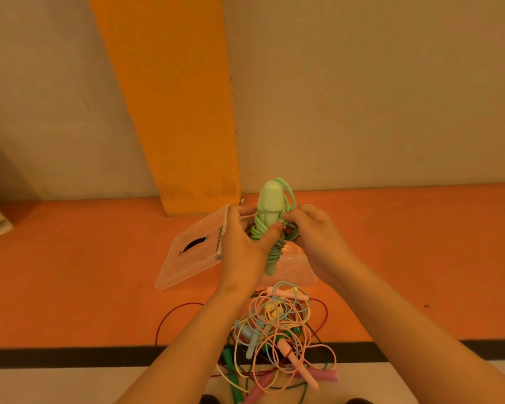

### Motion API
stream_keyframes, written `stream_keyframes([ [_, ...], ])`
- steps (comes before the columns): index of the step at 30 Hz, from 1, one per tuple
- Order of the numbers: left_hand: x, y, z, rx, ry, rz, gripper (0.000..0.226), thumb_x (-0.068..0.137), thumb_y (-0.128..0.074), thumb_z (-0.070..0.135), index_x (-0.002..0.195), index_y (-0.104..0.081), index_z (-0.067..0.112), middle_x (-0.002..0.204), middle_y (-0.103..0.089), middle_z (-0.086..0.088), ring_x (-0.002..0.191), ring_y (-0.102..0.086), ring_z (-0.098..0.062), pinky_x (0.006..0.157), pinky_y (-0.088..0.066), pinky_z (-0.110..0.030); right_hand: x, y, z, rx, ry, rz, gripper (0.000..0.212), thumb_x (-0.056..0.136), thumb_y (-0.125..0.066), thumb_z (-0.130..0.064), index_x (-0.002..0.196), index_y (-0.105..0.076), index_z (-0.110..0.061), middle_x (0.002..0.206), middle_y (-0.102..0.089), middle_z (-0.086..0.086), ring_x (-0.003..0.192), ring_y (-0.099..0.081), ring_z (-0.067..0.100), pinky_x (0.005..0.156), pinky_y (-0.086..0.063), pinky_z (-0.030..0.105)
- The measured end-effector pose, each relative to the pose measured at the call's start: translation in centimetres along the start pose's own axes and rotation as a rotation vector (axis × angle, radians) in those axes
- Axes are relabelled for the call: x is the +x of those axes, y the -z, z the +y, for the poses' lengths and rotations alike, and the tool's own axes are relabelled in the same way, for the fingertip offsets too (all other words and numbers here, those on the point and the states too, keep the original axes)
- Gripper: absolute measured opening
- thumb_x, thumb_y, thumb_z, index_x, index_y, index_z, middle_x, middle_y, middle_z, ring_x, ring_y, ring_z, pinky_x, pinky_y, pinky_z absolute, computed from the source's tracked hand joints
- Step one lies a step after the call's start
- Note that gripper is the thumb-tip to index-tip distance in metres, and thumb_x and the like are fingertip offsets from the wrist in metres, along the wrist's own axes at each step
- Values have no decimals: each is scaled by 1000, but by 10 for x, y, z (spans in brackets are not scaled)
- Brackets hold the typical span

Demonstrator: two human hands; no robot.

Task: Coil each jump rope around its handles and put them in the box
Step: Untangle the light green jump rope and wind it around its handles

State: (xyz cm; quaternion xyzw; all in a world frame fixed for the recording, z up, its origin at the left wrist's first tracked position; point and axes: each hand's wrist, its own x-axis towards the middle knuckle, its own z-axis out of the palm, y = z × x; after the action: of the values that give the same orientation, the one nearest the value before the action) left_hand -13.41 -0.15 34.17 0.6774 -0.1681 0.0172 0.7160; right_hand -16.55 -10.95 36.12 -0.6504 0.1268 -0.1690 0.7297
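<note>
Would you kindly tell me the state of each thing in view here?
green jump rope: cord wound round its handles, held upright.
left hand: grips the coil.
right hand: pinches the cord.
clear box: open, lid off.
lid: lying beside the box.
other jump ropes: tangled in a pile, uncoiled.

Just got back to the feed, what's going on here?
A person holds a pale green jump rope up in both hands. The left hand grips the handles, with cord wound round them; the right hand pinches loose loops. The clear box sits on the floor beyond, its lid beside it. A tangled pile of other ropes lies nearer, not yet coiled.
</note>
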Motion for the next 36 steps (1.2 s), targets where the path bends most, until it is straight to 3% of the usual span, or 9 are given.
stream_keyframes([
  [4, 1, 2, 4, -23, -17, -28, 34, 83, -71, 6, 97, -47, 24, 92, -68, 0, 75, -68, -4, 61, -51, -19, -1, 2, -2, 201, -35, -50, 35, 90, -49, 0, 60, -58, -16, 56, -56, -6, 65, -50, 10, 65, -40, 28],
  [8, 2, 8, 7, -15, -45, -48, 32, 84, -71, 5, 98, -49, 25, 91, -70, 3, 78, -69, -7, 67, -56, -27, 0, 6, -3, 332, -36, -213, 5, 79, -58, -6, 81, -63, -6, 81, -60, 8, 80, -53, 15, 72, -43, 27],
  [14, 4, 15, 8, 29, -124, -128, 28, 81, -69, 25, 100, -50, 32, 105, -69, 0, 95, -67, -10, 75, -53, -24, -1, 9, -4, 397, -35, -317, 32, 79, -55, -10, 107, -61, 4, 100, -65, 12, 93, -61, 15, 81, -50, 23],
  [18, 4, 16, 7, 101, -183, -126, 27, 81, -64, 38, 105, -53, 36, 108, -66, 4, 100, -63, -10, 84, -52, -35, -4, 5, -4, 432, -31, -299, 26, 80, -54, -11, 102, -63, 1, 95, -68, 8, 91, -63, 14, 82, -51, 25],
  [22, -1, 13, 10, 201, -315, -4, 34, 84, -63, 26, 117, -55, 31, 122, -57, 7, 115, -55, -8, 95, -45, -25, -5, 0, -6, 424, -26, -295, 24, 80, -55, -13, 100, -64, -2, 93, -70, 7, 89, -65, 14, 82, -51, 29],
  [24, -5, 11, 14, 138, -314, 41, 35, 84, -65, 22, 104, -50, 48, 108, -61, 14, 103, -61, -8, 86, -49, -27, -6, -4, -7, 440, -27, -284, 26, 80, -55, -14, 101, -64, -2, 92, -70, 6, 88, -65, 14, 80, -53, 29],
  [27, -7, 10, 15, 200, -357, 45, 24, 87, -62, 20, 90, -54, 42, 92, -64, 14, 86, -61, -6, 74, -48, -24, -6, -7, -5, 455, -28, -262, 35, 83, -54, -12, 114, -60, 4, 104, -67, 11, 96, -62, 17, 86, -50, 32],
  [32, -7, 7, 15, 150, -286, 55, 24, 90, -64, 9, 86, -61, 32, 87, -66, 13, 79, -60, 2, 70, -44, -11, -5, -6, -4, 420, -11, -251, 40, 88, -53, -12, 123, -54, 8, 113, -64, 14, 103, -62, 19, 91, -50, 33],
  [36, -5, 7, 14, 71, -244, 90, 12, 88, -64, 21, 84, -62, 32, 85, -67, 12, 84, -63, -8, 75, -50, -29, -6, -8, 0, 381, 23, -228, 31, 93, -50, -3, 120, -54, 11, 98, -68, 6, 95, -64, 15, 86, -51, 30],
])
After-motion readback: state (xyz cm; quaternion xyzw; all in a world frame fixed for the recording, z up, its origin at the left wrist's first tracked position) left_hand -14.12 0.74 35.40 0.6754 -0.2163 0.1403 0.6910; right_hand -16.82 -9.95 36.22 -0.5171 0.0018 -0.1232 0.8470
